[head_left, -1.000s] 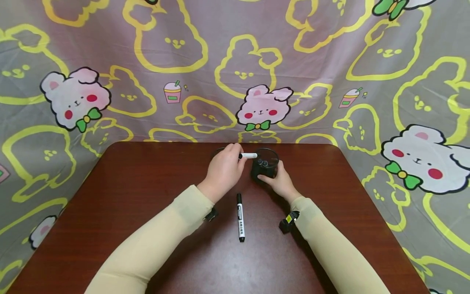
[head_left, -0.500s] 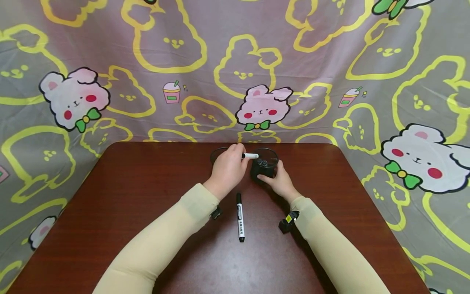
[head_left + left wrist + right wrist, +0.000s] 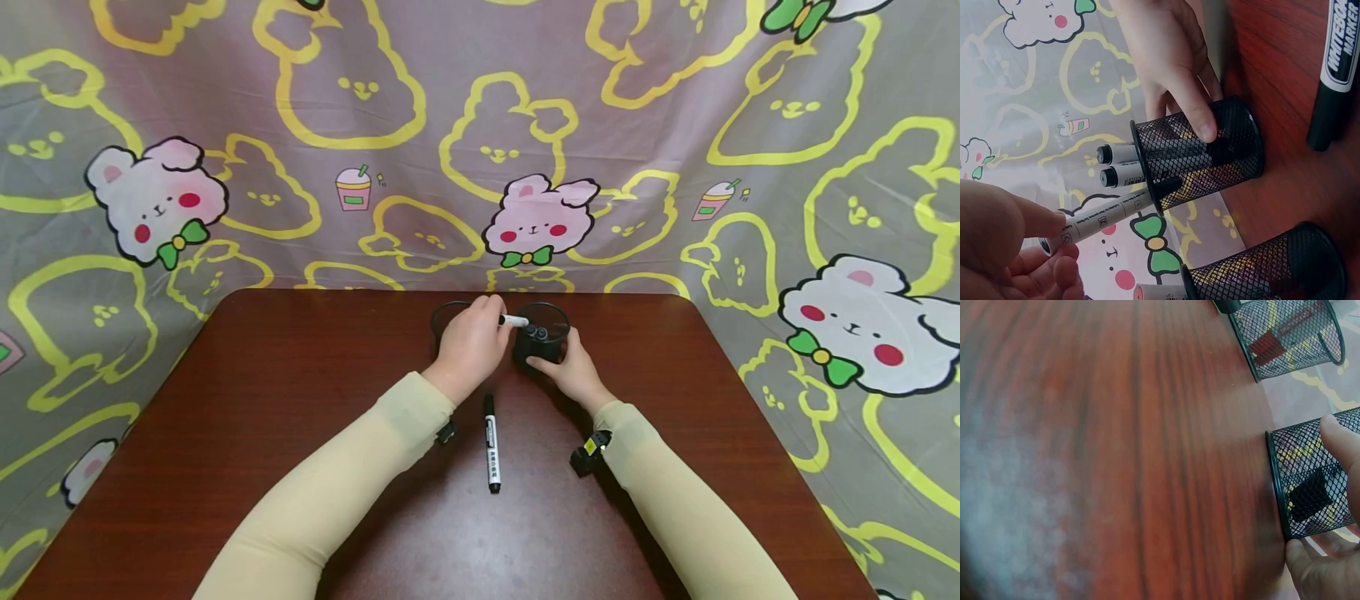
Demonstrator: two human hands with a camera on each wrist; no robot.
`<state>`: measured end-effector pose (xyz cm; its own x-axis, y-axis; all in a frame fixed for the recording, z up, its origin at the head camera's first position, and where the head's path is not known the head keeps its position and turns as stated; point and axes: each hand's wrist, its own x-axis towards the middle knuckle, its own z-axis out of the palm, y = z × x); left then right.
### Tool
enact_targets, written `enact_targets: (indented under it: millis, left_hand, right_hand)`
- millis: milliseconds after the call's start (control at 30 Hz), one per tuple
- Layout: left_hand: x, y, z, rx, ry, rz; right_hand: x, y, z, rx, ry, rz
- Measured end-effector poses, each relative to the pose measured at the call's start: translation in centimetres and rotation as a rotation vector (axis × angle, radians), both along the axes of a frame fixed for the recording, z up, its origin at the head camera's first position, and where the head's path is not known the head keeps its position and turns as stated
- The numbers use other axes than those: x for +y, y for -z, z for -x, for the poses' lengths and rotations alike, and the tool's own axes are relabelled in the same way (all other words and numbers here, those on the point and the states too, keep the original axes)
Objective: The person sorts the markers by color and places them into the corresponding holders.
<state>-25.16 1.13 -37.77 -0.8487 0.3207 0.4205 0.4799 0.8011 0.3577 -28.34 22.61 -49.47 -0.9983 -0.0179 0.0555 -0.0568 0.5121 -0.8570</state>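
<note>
My left hand pinches a white whiteboard marker near its end between thumb and fingers. The marker's black cap reaches past the rim of a black mesh pen holder. My right hand grips this pen holder round its side, with the thumb across the mesh. Two other markers with black ends stand inside it, poking out over the rim. A further whiteboard marker with a black cap lies on the table in front of the hands.
A second mesh pen holder stands to the left of the gripped one, partly hidden behind my left hand in the head view. It contains a marker with a red cap. The brown table ends at a patterned cloth behind.
My left hand has moved a little to the right, bringing its marker from beside the pen holder's rim into its mouth. My right hand and the pen holder have stayed in place.
</note>
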Motion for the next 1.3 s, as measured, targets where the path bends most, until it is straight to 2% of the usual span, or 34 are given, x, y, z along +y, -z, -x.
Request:
enact_targets:
  millis: [700,1300]
  left_hand:
    - [1.4,1.3,0.5,-0.007,0.019,0.075]
    - [1.8,1.8,0.4,-0.022,0.015,0.087]
  right_hand:
    - [-0.1,0.0,0.0,0.009,-0.007,-0.001]
    - [-0.1,0.2,0.1,0.014,-0.003,0.001]
